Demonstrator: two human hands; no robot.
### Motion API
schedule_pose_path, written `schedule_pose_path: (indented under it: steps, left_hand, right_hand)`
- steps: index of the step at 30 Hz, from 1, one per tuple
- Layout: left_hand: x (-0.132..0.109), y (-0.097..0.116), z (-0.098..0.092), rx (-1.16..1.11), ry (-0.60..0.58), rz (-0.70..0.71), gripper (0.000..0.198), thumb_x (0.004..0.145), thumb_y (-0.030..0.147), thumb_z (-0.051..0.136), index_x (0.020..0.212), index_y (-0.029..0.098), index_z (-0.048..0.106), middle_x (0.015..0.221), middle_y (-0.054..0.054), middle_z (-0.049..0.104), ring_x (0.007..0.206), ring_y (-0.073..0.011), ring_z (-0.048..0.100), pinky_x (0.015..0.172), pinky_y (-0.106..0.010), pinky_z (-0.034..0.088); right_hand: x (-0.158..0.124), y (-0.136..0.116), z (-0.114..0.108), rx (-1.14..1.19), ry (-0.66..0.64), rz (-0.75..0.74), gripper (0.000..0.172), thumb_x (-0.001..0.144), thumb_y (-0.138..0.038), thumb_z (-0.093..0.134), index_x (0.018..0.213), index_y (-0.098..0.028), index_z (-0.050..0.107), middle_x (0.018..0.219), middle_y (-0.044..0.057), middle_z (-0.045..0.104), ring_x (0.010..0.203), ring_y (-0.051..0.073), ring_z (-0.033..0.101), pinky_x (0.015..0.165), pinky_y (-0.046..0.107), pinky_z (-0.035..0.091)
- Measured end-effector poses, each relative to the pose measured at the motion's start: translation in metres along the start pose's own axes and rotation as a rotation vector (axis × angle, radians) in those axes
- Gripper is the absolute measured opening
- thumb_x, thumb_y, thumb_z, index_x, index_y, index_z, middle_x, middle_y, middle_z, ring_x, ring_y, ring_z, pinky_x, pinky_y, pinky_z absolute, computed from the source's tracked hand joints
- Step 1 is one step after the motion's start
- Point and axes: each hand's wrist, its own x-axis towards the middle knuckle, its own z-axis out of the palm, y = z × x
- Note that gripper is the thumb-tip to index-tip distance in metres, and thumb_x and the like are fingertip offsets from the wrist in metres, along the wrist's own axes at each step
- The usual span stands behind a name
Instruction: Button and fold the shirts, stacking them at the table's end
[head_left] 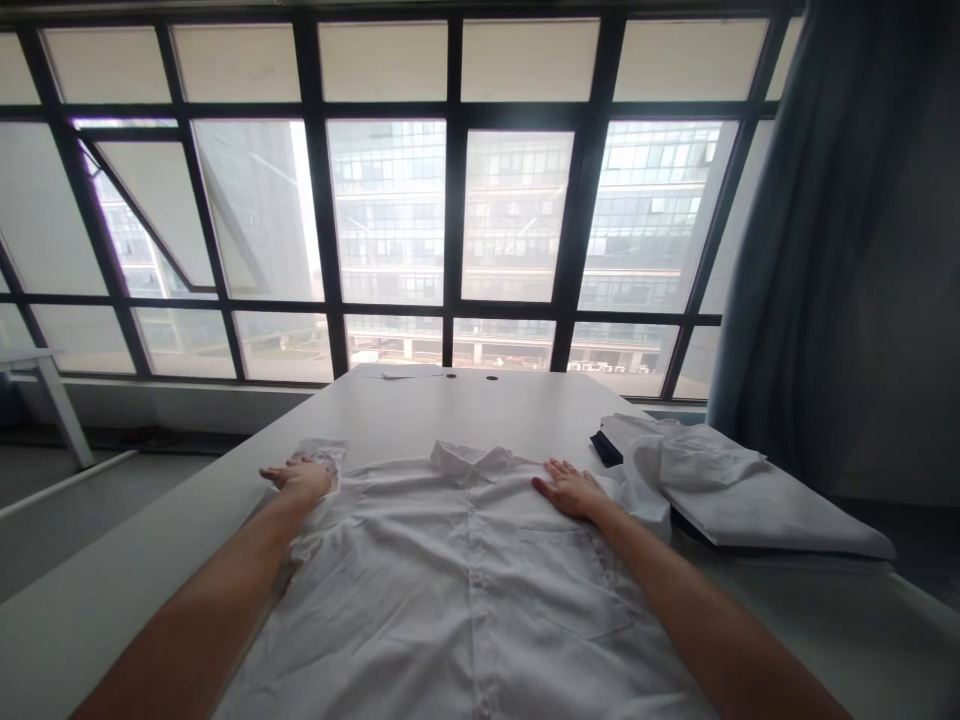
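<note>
A white button-up shirt (420, 560) lies front up, its collar at the far end and its button line running toward me. My left hand (304, 475) rests with fingers spread at the shirt's left shoulder side, over a patterned piece of pale cloth (328, 455). On the right shoulder area, my right hand (568, 488) lies flat with its fingers apart. Neither hand grips anything. Some wrinkles run across the shirt's front, and a chest pocket shows below my right hand.
The shirt is on a long white table (517, 410). White folded cloths (735, 490) are piled at the right, with a dark item (606, 449) beside them. Papers (397, 371) lie at the far edge. Windows and a dark curtain (795, 250) stand beyond.
</note>
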Motion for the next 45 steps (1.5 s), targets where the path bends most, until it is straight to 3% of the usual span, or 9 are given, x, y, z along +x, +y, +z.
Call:
schedule_pose_path:
  steps: [5,11,16,21,29,33,38,43,45]
  left_hand:
    - [-0.004,0.057,-0.004,0.032,0.031,0.239,0.041,0.093,0.029,0.045,0.131,0.021,0.06,0.139,-0.013,0.058,0.131,-0.0293,0.049,0.117,-0.054,0.019]
    - [0.001,0.12,0.019,-0.143,-0.167,0.377,0.051,0.082,0.052,0.063,0.12,0.018,0.067,0.123,-0.015,0.067,0.112,-0.0282,0.062,0.093,-0.035,0.046]
    - [0.03,0.136,0.029,-0.3,-0.233,0.41,0.019,0.079,0.032,0.064,0.089,0.019,0.073,0.094,-0.008,0.074,0.093,-0.0228,0.067,0.082,-0.028,0.047]
    - [0.053,0.151,0.033,-0.392,-0.292,0.399,0.021,0.077,0.017,0.057,0.091,0.013,0.072,0.092,-0.01,0.072,0.091,-0.0235,0.065,0.079,-0.029,0.048]
    - [0.059,0.165,0.014,-0.863,-0.878,0.676,0.081,0.062,0.027,0.079,0.139,0.021,0.053,0.097,-0.003,0.067,0.084,-0.0169,0.062,0.08,-0.029,0.048]
    - [0.064,0.169,0.014,-0.738,-0.773,0.66,0.051,0.059,0.042,0.082,0.101,0.015,0.073,0.079,-0.002,0.065,0.076,-0.0166,0.057,0.073,-0.028,0.046]
    - [0.073,0.181,0.012,-0.515,-0.484,0.626,0.049,0.057,0.062,0.077,0.062,0.016,0.064,0.057,0.002,0.055,0.061,-0.014,0.049,0.058,-0.025,0.037]
    - [0.07,0.204,0.018,-0.453,-0.343,0.591,0.036,0.058,0.048,0.078,0.067,0.016,0.064,0.061,0.003,0.058,0.061,-0.0145,0.053,0.057,-0.024,0.039]
    - [0.067,0.21,0.024,-0.515,-0.349,0.548,0.039,0.055,0.033,0.08,0.088,0.015,0.068,0.07,0.001,0.064,0.066,-0.0163,0.058,0.058,-0.024,0.042]
  right_hand:
    - [0.014,-0.015,-0.008,0.003,0.207,0.002,0.052,0.103,-0.046,0.042,0.142,-0.012,0.052,0.14,0.017,0.049,0.128,0.029,0.046,0.106,0.041,0.036]
    - [0.041,-0.023,-0.012,0.116,0.205,-0.026,0.041,0.09,-0.042,0.069,0.12,-0.015,0.068,0.122,0.014,0.06,0.114,0.028,0.056,0.093,0.031,0.043]
    - [0.067,-0.018,-0.014,0.273,0.184,-0.118,0.014,0.092,-0.019,0.062,0.102,-0.012,0.07,0.097,0.009,0.069,0.091,0.02,0.064,0.076,0.023,0.044]
    - [0.081,-0.021,-0.019,0.307,0.153,-0.09,0.029,0.085,-0.007,0.06,0.113,-0.013,0.067,0.103,0.01,0.068,0.094,0.022,0.063,0.079,0.025,0.045]
    - [0.088,-0.057,-0.024,0.54,0.076,-0.439,0.043,0.084,-0.02,0.069,0.127,-0.021,0.066,0.128,0.01,0.057,0.111,0.023,0.058,0.099,0.031,0.045]
    - [0.087,-0.055,-0.03,0.531,0.045,-0.568,0.012,0.081,-0.026,0.074,0.09,-0.017,0.075,0.126,0.011,0.056,0.108,0.025,0.059,0.102,0.035,0.044]
    - [0.085,-0.045,-0.048,0.606,0.072,-0.599,0.011,0.086,-0.025,0.069,0.08,-0.015,0.071,0.127,0.01,0.056,0.104,0.022,0.06,0.093,0.03,0.05]
    - [0.082,-0.06,-0.038,0.35,0.197,-0.353,0.005,0.084,-0.017,0.071,0.086,-0.013,0.071,0.107,0.011,0.066,0.093,0.021,0.062,0.086,0.023,0.048]
    - [0.081,-0.066,-0.03,0.342,0.212,-0.279,0.022,0.082,-0.023,0.077,0.101,-0.013,0.07,0.103,0.011,0.068,0.094,0.023,0.063,0.084,0.023,0.047]
